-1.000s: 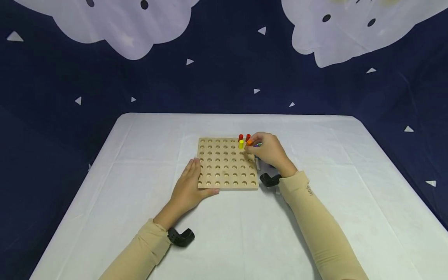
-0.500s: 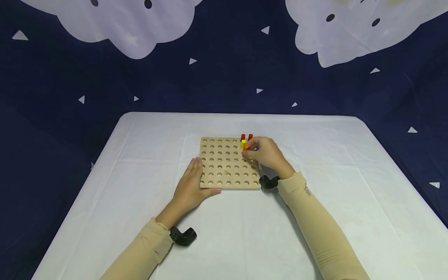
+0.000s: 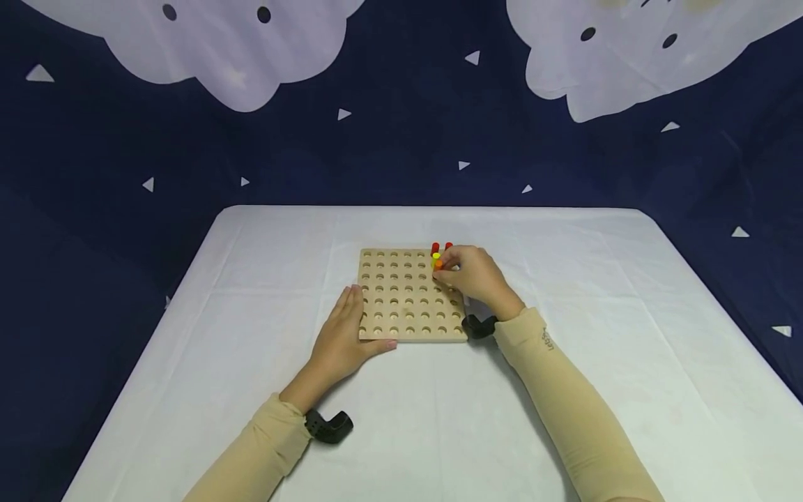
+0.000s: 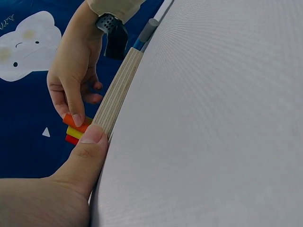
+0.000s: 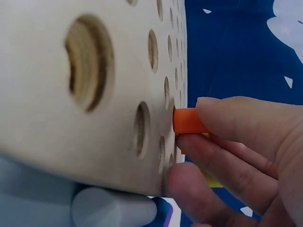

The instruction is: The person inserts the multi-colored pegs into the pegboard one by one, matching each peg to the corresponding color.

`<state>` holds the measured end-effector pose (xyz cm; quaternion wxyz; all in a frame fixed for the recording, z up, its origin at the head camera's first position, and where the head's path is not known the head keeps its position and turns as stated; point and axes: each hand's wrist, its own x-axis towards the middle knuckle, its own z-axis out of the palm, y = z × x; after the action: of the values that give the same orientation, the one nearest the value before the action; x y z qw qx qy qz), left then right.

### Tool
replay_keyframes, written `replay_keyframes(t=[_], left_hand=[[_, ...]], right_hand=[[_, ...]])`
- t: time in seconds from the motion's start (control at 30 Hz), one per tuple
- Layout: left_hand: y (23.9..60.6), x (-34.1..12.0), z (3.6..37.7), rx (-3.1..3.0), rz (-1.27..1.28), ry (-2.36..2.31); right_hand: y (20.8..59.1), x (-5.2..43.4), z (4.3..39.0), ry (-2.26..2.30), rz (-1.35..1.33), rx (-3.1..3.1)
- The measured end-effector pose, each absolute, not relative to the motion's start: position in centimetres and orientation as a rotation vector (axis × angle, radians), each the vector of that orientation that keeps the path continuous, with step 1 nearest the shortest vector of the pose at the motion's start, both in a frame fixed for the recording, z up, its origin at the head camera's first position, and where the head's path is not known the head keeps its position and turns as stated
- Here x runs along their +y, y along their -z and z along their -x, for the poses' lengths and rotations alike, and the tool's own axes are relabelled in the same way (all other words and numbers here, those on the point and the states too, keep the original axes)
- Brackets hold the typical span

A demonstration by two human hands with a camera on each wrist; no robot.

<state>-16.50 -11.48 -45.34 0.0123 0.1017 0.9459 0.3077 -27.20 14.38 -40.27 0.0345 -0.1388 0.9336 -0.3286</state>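
Note:
A square wooden pegboard (image 3: 401, 307) with rows of round holes lies on the table. My left hand (image 3: 339, 335) rests at its front left corner, straight fingers along the left side and thumb (image 4: 92, 137) against the front edge. My right hand (image 3: 473, 272) pinches an orange peg (image 5: 188, 120) between thumb and fingers, its end at a hole in the board; how deep it sits I cannot tell. Just behind it stands a yellow peg (image 3: 436, 256), with a red peg (image 3: 436, 247) and another red peg (image 3: 449, 245) in the back row. My right hand covers the board's back right corner.
Beside the board's right side lie loose pegs, among them a grey peg (image 5: 113, 208) and a blue peg (image 5: 164, 211), mostly hidden by my right hand in the head view. A white cloth covers the table (image 3: 251, 307). Behind hangs a dark blue curtain (image 3: 401, 153).
My right hand has carried the orange peg a little left and toward me, down to the board in front of the yellow peg. My left hand stays at the board's corner.

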Motion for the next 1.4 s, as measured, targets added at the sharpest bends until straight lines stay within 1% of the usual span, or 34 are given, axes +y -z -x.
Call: replay_keyframes(t=[0.33, 0.8, 1.0, 1.13, 1.4], left_hand=[[45.4, -11.4, 16.6, 2.951, -0.323, -0.962], [45.2, -11.4, 16.6, 2.936, -0.311, -0.963], [45.3, -11.4, 16.7, 2.952, -0.321, -0.958], [45.4, -11.4, 16.8, 2.962, -0.328, -0.952], [45.4, -11.4, 16.8, 2.951, -0.333, -0.945]], right_hand=[[39.9, 14.4, 26.9, 0.893, 0.440, 2.905], [39.2, 14.7, 26.7, 0.797, 0.378, 2.871], [37.4, 16.6, 26.0, 0.815, 0.326, 2.931], [36.4, 18.6, 25.5, 0.796, 0.243, 2.980], [36.7, 23.1, 23.6, 0.552, 0.135, 2.914]])
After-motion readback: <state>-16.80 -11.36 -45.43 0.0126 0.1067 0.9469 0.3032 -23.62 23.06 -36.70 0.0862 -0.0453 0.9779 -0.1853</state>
